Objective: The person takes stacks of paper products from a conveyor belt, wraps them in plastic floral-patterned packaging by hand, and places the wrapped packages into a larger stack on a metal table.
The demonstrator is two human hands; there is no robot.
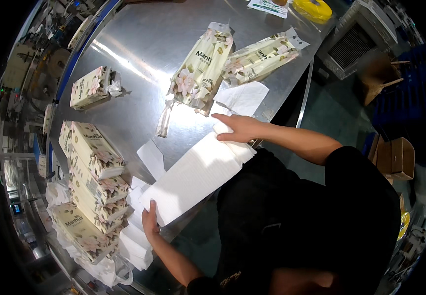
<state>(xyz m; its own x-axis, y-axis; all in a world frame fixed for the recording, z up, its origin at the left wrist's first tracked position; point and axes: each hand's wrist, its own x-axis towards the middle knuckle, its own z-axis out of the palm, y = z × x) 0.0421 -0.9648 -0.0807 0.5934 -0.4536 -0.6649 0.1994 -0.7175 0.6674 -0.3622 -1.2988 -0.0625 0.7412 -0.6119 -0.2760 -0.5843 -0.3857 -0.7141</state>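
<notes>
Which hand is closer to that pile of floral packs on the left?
The left hand. It's a little right of the floral packs, at one end of the white paper bundle; the right hand is farther off, at the bundle's other end.

- I'm getting strong light on the metal table: a white streak of glare at upper left, a hot patch near the centre.
- White paper stack is bright, parts of it nearly washed out.
- Both hands read crisp to me.
- Black shirt swallows most detail; the floor sits dim.
- Out at the rim, machinery bends and softens, and my corners are black.
</notes>
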